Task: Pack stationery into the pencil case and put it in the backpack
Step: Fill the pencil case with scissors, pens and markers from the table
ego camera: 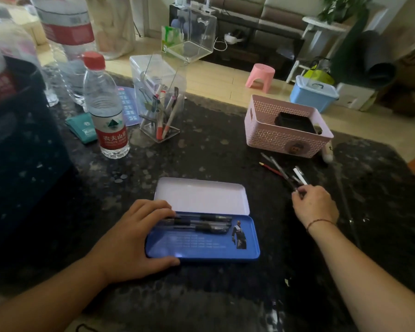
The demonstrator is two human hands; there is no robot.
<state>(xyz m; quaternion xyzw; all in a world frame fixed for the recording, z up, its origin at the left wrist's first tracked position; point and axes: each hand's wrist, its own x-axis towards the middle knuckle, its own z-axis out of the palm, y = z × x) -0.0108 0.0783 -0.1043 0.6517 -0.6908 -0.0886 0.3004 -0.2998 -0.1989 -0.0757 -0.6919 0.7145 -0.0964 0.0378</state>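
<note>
A blue tin pencil case (201, 248) lies open on the dark table, its white-lined lid (199, 195) tipped back. Three black pens (201, 224) lie in its upper part. My left hand (134, 238) holds the case's left end, fingers over the pen ends and thumb along the front edge. To the right, my right hand (315, 204) grips the ends of a bundle of pens and pencils (283, 172), among them a red pencil and a white pen, fanned out over the table. A dark backpack (17, 168) stands at the left.
A pink basket (285, 137) holding a black box sits behind the bundle. A clear pen holder (159, 101) with markers and clips and a water bottle (106, 109) stand at the back left, with larger bottles (67, 44) behind them. The table's far edge runs past the basket.
</note>
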